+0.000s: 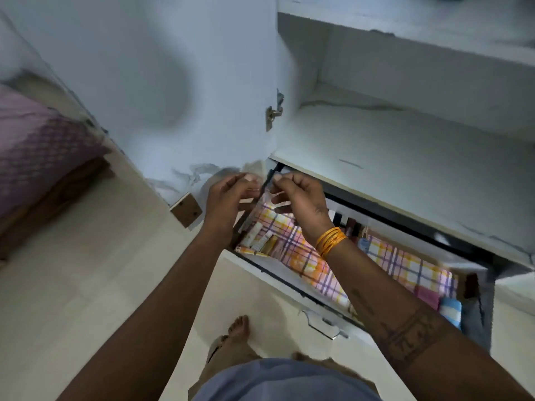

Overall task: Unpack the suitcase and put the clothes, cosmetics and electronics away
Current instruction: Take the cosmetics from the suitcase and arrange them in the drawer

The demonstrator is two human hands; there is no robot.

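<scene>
Wardrobe [405, 134] open, shelf above, drawer [260, 273] pulled out w/ checked liner [312, 256]. My left hand [228, 198] and right hand [301, 201] both pinch a thin dark stick [267, 180], prob. cosmetic, above drawer's left end. I'd say lay it beside the small tubes [257, 241], flat. Pale floor [86, 285], bed [34, 146] on left.

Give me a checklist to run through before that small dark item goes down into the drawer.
1. Drawer pulled open: ok.
2. Small dark item pinched between left hand and right hand: ok.
3. What the item is: cannot tell, blurred.
4. Bare stretch of checked liner to set it on: ok.
5. Small boxes at the drawer's left end out of the way: ok.
6. Shelf above not blocking the hands: ok.
</scene>
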